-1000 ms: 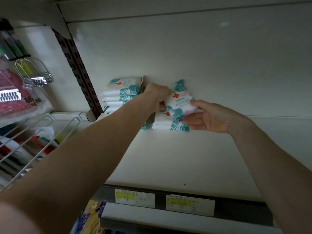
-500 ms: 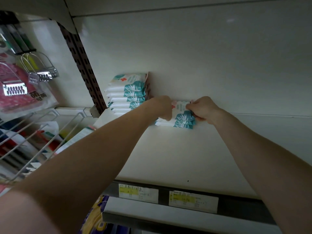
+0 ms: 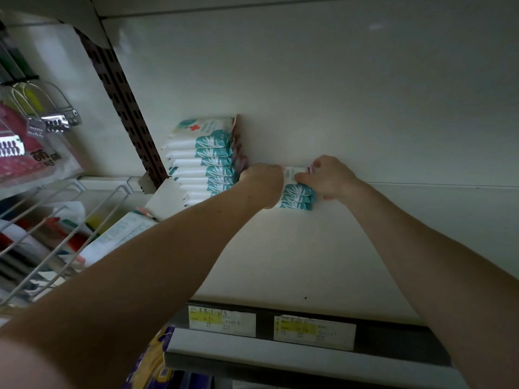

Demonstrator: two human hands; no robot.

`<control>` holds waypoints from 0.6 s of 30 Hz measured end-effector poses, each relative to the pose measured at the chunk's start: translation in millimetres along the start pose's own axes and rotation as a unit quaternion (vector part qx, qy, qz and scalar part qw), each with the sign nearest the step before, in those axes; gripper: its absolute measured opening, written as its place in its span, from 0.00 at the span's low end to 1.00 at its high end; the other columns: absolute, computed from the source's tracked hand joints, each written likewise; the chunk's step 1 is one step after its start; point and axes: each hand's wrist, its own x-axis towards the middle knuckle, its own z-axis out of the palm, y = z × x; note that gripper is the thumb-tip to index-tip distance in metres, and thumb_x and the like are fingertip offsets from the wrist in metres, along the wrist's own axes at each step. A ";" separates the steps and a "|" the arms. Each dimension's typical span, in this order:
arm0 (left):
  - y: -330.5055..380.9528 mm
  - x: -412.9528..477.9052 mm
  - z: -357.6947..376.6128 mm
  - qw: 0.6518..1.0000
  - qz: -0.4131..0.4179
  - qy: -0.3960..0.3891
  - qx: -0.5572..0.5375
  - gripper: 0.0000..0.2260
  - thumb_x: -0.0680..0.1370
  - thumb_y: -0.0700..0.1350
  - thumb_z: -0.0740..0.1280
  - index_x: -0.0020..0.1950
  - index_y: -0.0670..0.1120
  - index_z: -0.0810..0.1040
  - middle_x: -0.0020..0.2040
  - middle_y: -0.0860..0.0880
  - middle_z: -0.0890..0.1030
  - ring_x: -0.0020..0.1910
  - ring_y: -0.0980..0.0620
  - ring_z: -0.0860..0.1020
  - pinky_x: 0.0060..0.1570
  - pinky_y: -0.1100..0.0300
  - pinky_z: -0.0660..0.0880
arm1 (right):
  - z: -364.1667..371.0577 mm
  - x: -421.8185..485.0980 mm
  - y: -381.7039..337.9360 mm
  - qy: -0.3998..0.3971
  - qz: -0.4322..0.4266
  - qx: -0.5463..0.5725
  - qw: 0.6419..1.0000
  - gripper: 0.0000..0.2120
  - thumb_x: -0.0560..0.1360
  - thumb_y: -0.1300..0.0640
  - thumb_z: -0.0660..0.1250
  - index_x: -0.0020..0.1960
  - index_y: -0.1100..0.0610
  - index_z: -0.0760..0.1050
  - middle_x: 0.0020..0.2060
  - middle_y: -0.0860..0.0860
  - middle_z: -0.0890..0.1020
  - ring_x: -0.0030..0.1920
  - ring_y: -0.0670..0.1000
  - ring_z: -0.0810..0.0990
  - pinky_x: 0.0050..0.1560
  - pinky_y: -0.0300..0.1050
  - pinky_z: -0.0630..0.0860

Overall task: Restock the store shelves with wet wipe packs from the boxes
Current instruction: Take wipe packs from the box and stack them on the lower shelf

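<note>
A tall stack of white-and-teal wet wipe packs [image 3: 205, 161] stands at the back left of the white shelf [image 3: 295, 256], against the rear wall. Right of it lies a short stack of the same packs [image 3: 297, 196]. My left hand [image 3: 262, 183] grips the short stack's left end. My right hand [image 3: 330, 178] holds its right end, with fingers curled over the top pack. Much of the short stack is hidden behind both hands.
A dark slotted upright [image 3: 123, 99] borders the shelf on the left. Beyond it are wire racks [image 3: 56, 220] with hanging goods. Two price labels [image 3: 222, 320] sit on the shelf's front rail. Yellow-and-purple packs [image 3: 157, 366] show on the shelf below.
The tilted pack that my hands held has been laid flat on the short stack. Both hands have closed in on the stack's ends, and the view has moved closer.
</note>
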 end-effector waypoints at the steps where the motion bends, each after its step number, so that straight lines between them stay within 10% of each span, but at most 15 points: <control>1: 1.4 -1.6 -1.2 1.000 -0.008 0.004 0.011 0.22 0.79 0.39 0.62 0.73 0.43 0.64 0.66 0.42 0.72 0.65 0.43 0.72 0.55 0.53 0.72 | -1.9 -0.7 -3.0 0.034 -0.036 -0.046 0.998 0.22 0.73 0.49 0.70 0.63 0.57 0.75 0.58 0.56 0.78 0.57 0.57 0.78 0.56 0.52 0.76; 5: 5.1 -5.0 -7.6 0.998 -0.026 0.034 0.054 0.22 0.80 0.41 0.62 0.74 0.46 0.65 0.69 0.41 0.66 0.68 0.42 0.66 0.60 0.51 0.70 | -0.8 -6.1 -13.2 -0.026 -0.146 -0.023 0.989 0.15 0.70 0.52 0.73 0.57 0.51 0.80 0.50 0.52 0.79 0.52 0.52 0.78 0.48 0.41 0.72; 18: -7.1 -45.9 4.2 0.990 -0.061 0.112 -0.058 0.19 0.79 0.42 0.64 0.70 0.49 0.71 0.66 0.45 0.69 0.64 0.45 0.72 0.55 0.53 0.72 | 11.3 -41.2 -41.8 0.051 -0.194 -0.137 0.970 0.12 0.75 0.57 0.65 0.58 0.52 0.80 0.57 0.54 0.78 0.58 0.57 0.75 0.56 0.48 0.73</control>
